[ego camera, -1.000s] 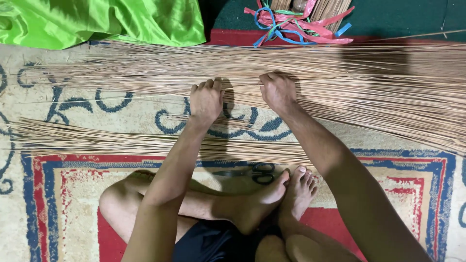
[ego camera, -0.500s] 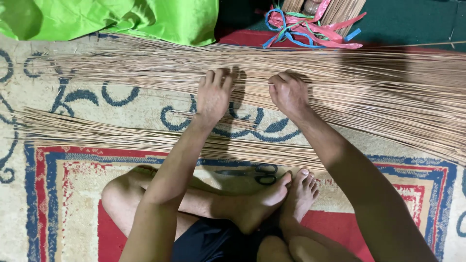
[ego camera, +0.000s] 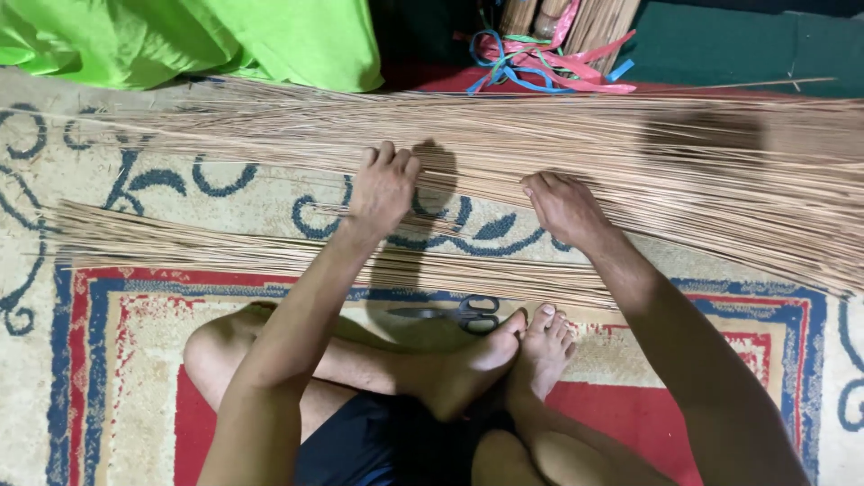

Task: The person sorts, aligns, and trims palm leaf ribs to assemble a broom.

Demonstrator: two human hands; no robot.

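Patterned carpet (ego camera: 117, 378), cream with blue scrolls and a red-and-blue border, covers the floor where a person sits cross-legged, bare feet tucked in front.

Across the carpet's far half lies a broad sheaf of thin tan sticks (ego camera: 684, 171), its long axis running left to right, straight across the person's reach. It is thick and fanned toward the right edge and thinner toward the left. A second, smaller row of sticks (ego camera: 225, 247) lies nearer the knees, parallel to the first.

Both hands rest on the near edge of the big sheaf. The left hand (ego camera: 382, 187) lies palm down, fingers close together and pointing away, pressed on the sticks. The right hand (ego camera: 562, 205) sits a little to the right, fingers curled over a few sticks; whether it pinches any I cannot tell. Both are about equally near.

Green cloth (ego camera: 207, 40) is bunched at the far left corner. Pink and blue ribbons (ego camera: 549, 63) lie tangled at the far edge beside a bundle. Scissors (ego camera: 463, 312) rest just beyond the toes.
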